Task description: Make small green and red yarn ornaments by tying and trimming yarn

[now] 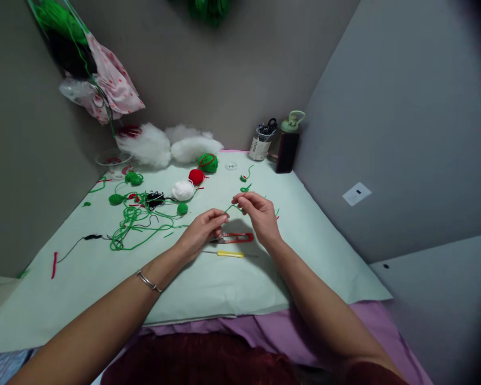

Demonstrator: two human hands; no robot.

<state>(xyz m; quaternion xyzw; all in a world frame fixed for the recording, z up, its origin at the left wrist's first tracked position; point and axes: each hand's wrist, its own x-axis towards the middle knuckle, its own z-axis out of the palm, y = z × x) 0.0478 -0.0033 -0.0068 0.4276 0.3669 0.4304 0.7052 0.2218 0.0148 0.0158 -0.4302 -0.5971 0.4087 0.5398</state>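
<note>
Between my two hands runs a short length of green yarn (228,208), held above the table. My left hand (206,227) pinches one end between thumb and fingertips. My right hand (260,214) grips the yarn with thumb and forefinger, a little higher. Just below them on the table lie red-handled thread snips (240,237), their blade end partly hidden by my left hand. Nearer to me rests a crochet hook (230,254) with a yellow handle. A small green yarn piece (245,188) lies right behind my right hand.
Loose green yarn (132,224) tangles across the left side. Behind it sit a white yarn ball (183,190), a red ball (196,176) and a green ball (208,162). White stuffing (148,145), a pen cup (260,145), a bottle (292,122) and a phone (287,153) stand along the back.
</note>
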